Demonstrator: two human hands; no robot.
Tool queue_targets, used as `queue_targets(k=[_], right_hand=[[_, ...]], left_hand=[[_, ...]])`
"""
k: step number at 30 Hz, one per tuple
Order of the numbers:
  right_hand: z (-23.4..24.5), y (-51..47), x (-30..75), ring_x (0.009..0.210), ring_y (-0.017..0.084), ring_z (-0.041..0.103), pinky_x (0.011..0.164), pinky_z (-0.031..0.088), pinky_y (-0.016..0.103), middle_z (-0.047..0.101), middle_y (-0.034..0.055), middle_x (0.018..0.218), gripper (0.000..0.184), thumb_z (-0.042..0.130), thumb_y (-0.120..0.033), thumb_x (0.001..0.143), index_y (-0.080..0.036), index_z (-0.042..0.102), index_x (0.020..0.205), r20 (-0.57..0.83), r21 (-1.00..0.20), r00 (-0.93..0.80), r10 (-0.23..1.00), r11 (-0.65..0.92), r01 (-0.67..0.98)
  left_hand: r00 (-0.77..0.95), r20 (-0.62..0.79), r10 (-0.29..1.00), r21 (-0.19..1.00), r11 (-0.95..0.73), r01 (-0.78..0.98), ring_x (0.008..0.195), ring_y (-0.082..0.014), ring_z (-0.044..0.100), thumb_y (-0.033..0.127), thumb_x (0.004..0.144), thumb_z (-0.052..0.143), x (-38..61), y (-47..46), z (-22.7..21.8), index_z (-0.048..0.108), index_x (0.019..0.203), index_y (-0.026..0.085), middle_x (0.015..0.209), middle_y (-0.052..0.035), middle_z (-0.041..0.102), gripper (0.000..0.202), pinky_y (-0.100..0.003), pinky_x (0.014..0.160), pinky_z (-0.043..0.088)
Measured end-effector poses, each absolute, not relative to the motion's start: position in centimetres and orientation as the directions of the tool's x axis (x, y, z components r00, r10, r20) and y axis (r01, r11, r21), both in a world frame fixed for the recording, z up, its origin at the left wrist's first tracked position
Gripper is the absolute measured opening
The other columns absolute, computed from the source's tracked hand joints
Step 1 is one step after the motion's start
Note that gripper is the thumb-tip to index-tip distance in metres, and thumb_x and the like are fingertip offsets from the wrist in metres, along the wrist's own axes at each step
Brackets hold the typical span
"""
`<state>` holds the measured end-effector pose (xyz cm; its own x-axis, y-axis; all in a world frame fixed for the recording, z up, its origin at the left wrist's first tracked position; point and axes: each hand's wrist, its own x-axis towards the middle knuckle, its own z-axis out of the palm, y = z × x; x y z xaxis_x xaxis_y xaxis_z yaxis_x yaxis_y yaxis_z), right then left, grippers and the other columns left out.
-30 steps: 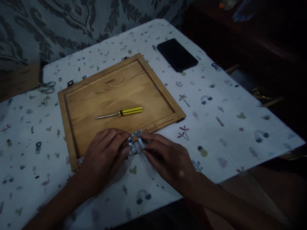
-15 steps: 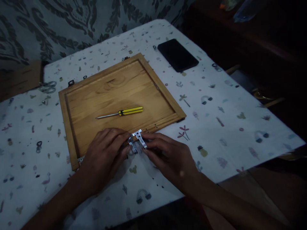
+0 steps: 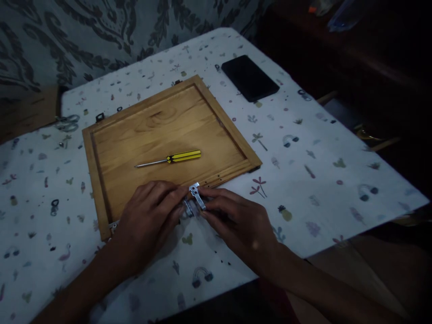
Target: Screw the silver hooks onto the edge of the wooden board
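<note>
Between my two hands is a silvery metal hinge (image 3: 195, 190) with screw holes and a narrow arm, just off the near edge of a framed wooden panel (image 3: 158, 126). My left hand (image 3: 148, 216) closes its fingertips on the hinge's left side, hiding part of it. The thumb and fingers of my right hand (image 3: 241, 218) pinch the hinge's right arm. A screwdriver (image 3: 184, 156) with a yellow and black handle lies on the panel, its shaft pointing left. Another metal fitting (image 3: 114, 226) shows at the panel's near left corner, partly behind my left hand.
Black clips (image 3: 100, 117) stick out from the panel's edges. A dark phone or tablet (image 3: 249, 78) lies toward the back right of the table. Scissors (image 3: 68, 123) rest at the left beside a brown cardboard piece (image 3: 29, 112). A printed cloth (image 3: 337, 180) covers the table.
My left fingertips have shifted slightly right, and the hinge looks narrower, its left part turned or folded toward the right arm. The panel and screwdriver stay put.
</note>
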<state>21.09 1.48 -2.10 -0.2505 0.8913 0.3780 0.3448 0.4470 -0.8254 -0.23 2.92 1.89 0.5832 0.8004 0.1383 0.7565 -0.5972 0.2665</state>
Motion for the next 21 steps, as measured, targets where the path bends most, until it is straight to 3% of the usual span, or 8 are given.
queue_targets(k=[6, 21], right_hand=[[-1.69, 1.49, 21.15, 0.1, 0.019, 0.076, 0.087, 0.064, 0.034, 0.076, 0.0084, 0.115, 0.013, 0.061, -0.013, 0.091, -0.019, 0.072, 0.096, 0.359, -0.809, -0.281, 0.89, 0.447, 0.381], [-1.63, 1.4, 21.15, 0.102, 0.019, 0.075, 0.09, 0.063, 0.03, 0.075, 0.0101, 0.116, 0.011, 0.061, -0.011, 0.092, -0.019, 0.067, 0.096, 0.393, -0.786, -0.292, 0.872, 0.483, 0.385]], left_hand=[[0.577, 0.132, 0.806, 0.228, -0.591, 0.774, 0.099, -0.0227, 0.06, 0.028, 0.102, 0.046, -0.13, 2.77, 1.64, 0.064, 0.125, 0.02, 0.11, -0.0079, 0.067, 0.03, -0.04, 0.084, 0.05], [0.574, 0.134, 0.808, 0.243, -0.588, 0.772, 0.097, -0.023, 0.06, 0.028, 0.101, 0.045, 0.0, 2.94, 1.75, 0.067, 0.124, 0.022, 0.107, -0.008, 0.067, 0.032, -0.039, 0.081, 0.05]])
